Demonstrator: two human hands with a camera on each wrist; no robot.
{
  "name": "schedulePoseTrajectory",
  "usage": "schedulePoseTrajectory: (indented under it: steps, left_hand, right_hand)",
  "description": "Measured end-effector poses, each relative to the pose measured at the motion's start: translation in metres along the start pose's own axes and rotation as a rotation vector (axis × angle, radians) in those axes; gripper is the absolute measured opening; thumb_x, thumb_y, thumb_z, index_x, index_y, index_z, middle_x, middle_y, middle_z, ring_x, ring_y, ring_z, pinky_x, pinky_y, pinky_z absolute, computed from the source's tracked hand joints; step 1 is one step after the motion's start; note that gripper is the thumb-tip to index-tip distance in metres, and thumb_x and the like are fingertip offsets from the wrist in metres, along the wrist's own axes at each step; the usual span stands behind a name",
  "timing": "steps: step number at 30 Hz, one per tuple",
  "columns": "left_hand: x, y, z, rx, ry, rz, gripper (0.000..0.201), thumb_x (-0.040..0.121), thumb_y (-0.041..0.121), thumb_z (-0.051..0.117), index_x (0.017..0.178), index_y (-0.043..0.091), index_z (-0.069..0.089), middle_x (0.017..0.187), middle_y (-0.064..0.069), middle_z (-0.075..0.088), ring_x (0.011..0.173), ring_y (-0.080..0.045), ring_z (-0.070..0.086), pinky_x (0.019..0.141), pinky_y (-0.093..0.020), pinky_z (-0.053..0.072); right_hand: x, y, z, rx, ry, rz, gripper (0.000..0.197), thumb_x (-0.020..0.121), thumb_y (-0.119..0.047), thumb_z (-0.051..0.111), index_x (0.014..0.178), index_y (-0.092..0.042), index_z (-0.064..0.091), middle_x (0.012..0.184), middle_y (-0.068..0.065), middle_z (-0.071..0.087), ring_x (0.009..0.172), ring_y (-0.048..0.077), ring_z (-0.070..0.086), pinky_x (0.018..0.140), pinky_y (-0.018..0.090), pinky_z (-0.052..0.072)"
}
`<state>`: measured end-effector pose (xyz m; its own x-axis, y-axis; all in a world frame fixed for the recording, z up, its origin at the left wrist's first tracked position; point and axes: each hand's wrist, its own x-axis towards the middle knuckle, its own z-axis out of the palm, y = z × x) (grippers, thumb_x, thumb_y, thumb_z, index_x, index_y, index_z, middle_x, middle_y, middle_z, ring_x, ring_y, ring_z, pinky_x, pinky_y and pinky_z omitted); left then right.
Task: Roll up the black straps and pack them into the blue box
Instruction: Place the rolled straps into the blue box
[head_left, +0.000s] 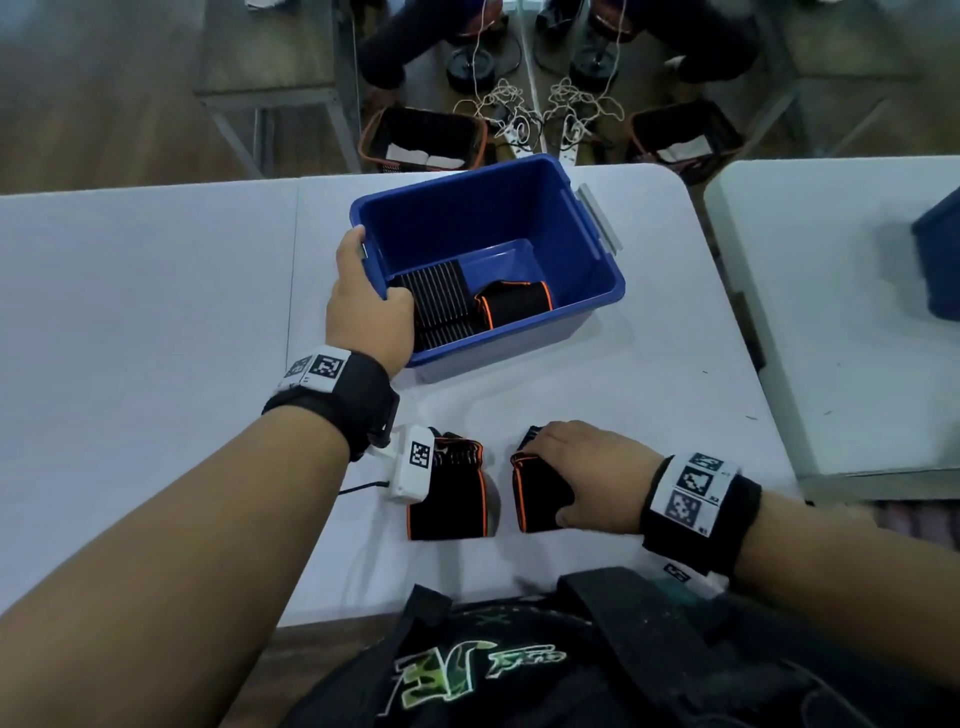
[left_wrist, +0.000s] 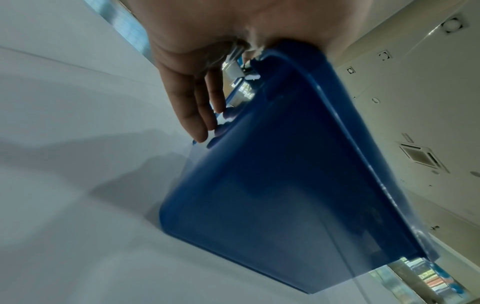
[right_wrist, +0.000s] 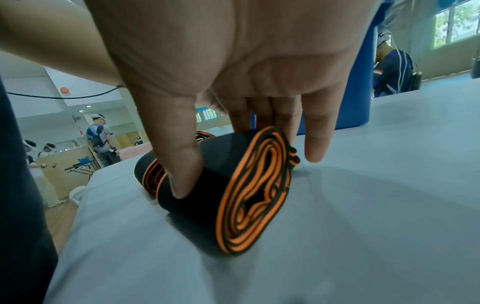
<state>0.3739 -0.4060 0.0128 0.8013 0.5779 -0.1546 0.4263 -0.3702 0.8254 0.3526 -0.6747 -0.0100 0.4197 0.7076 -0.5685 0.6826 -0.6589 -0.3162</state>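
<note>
The blue box (head_left: 587, 270) stands on the white table (head_left: 156, 312). My left hand (head_left: 371, 275) grips its left rim, thumb inside, fingers down the outer wall (left_wrist: 192, 102). Inside lie a ribbed black strap (head_left: 441, 306) and a rolled black strap with orange edging (head_left: 514, 304). Near the front edge my right hand (head_left: 566, 467) holds a rolled strap (head_left: 535, 499). In the right wrist view the thumb and fingers (right_wrist: 182, 164) pinch this roll (right_wrist: 233, 195) from both sides as it rests on the table. Another rolled strap (head_left: 452, 493) lies to its left, partly hidden by my left wrist camera.
A second white table (head_left: 831, 312) stands to the right with a dark blue object (head_left: 940, 260) at the frame edge. Beyond the far edge, two black baskets (head_left: 423, 137) and tangled cables with power strips (head_left: 519, 119) sit on the floor. Other people are in the background.
</note>
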Motion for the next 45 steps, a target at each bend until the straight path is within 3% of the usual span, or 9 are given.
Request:
schedulePoseTrajectory:
  steps: [8,17,21,24,27,30,35,40,45]
  left_hand:
    - [0.001,-0.001,0.001,0.016,0.005,0.010,0.070,0.089,0.012,0.046,0.150,0.040,0.023,0.114,0.000,0.061,0.082,-0.016,0.061,0.073,-0.035,0.053]
    - [-0.001,0.001,0.001,0.015,-0.011,0.007,0.071,0.092,0.012,0.046,0.152,0.040,0.020,0.120,0.002,0.057,0.089,-0.020,0.062,0.079,-0.038,0.057]
    - [0.000,0.002,0.001,0.013,-0.010,0.008,0.071,0.091,0.012,0.046,0.152,0.039,0.021,0.118,0.003,0.057,0.091,-0.024,0.062,0.081,-0.037,0.054]
    - [-0.001,0.003,0.001,0.003,-0.001,0.003,0.071,0.091,0.011,0.046,0.152,0.038,0.021,0.116,0.004,0.056,0.082,-0.015,0.059,0.074,-0.031,0.046]
    - [-0.002,0.004,0.001,-0.018,-0.004,-0.002,0.072,0.091,0.010,0.046,0.152,0.039,0.021,0.117,0.003,0.057,0.081,-0.011,0.058,0.070,-0.029,0.044]
    - [-0.003,0.005,0.000,-0.034,-0.009,-0.006,0.073,0.090,0.009,0.046,0.151,0.041,0.021,0.116,0.001,0.060,0.082,-0.013,0.060,0.068,-0.029,0.047]
    - [-0.003,0.005,0.001,-0.054,-0.012,-0.012,0.073,0.092,0.009,0.046,0.151,0.043,0.020,0.119,0.001,0.059,0.087,-0.018,0.062,0.070,-0.029,0.050]
    - [-0.002,0.002,0.004,-0.050,0.005,-0.014,0.072,0.092,0.011,0.046,0.150,0.045,0.019,0.127,-0.002,0.058,0.093,-0.021,0.062,0.079,-0.033,0.051]
    - [0.001,-0.003,0.007,-0.059,0.019,-0.005,0.073,0.091,0.013,0.046,0.149,0.047,0.020,0.122,-0.003,0.060,0.088,-0.019,0.062,0.074,-0.030,0.049]
  right_hand:
    - [0.011,0.001,0.001,-0.066,0.030,0.028,0.065,0.070,-0.041,0.068,0.129,-0.020,0.049,0.121,0.001,0.053,0.109,0.024,0.050,0.091,0.039,0.048]
    - [0.011,-0.003,-0.022,0.103,0.032,0.116,0.048,0.070,-0.031,0.075,0.112,-0.021,0.053,0.104,-0.001,0.058,0.096,0.020,0.055,0.080,0.035,0.052]
    - [-0.006,-0.006,-0.067,0.187,0.099,0.096,0.047,0.068,-0.027,0.078,0.110,-0.023,0.057,0.099,-0.007,0.061,0.089,0.016,0.058,0.076,0.033,0.052]
    - [-0.018,-0.006,-0.117,0.213,0.140,0.072,0.044,0.070,-0.029,0.082,0.108,-0.026,0.061,0.093,-0.013,0.062,0.084,0.009,0.058,0.073,0.026,0.049]
    - [-0.014,-0.001,-0.170,0.195,0.192,0.058,0.047,0.069,-0.031,0.085,0.112,-0.027,0.066,0.094,-0.012,0.067,0.084,0.009,0.063,0.075,0.027,0.051]
    - [0.010,0.012,-0.211,0.097,0.261,0.105,0.047,0.068,-0.034,0.084,0.111,-0.030,0.067,0.089,-0.012,0.069,0.079,0.010,0.066,0.077,0.033,0.055]
    - [0.079,0.024,-0.242,-0.067,0.272,0.151,0.048,0.072,-0.023,0.084,0.116,-0.019,0.067,0.103,0.002,0.070,0.094,0.024,0.065,0.085,0.038,0.055]
    - [0.144,0.023,-0.238,-0.254,0.118,0.185,0.041,0.070,-0.022,0.082,0.108,-0.018,0.066,0.100,0.004,0.070,0.091,0.028,0.065,0.080,0.038,0.056]
    - [0.197,0.033,-0.228,-0.413,-0.018,0.191,0.039,0.048,-0.037,0.073,0.085,-0.029,0.066,0.081,-0.001,0.070,0.074,0.026,0.068,0.073,0.046,0.061]
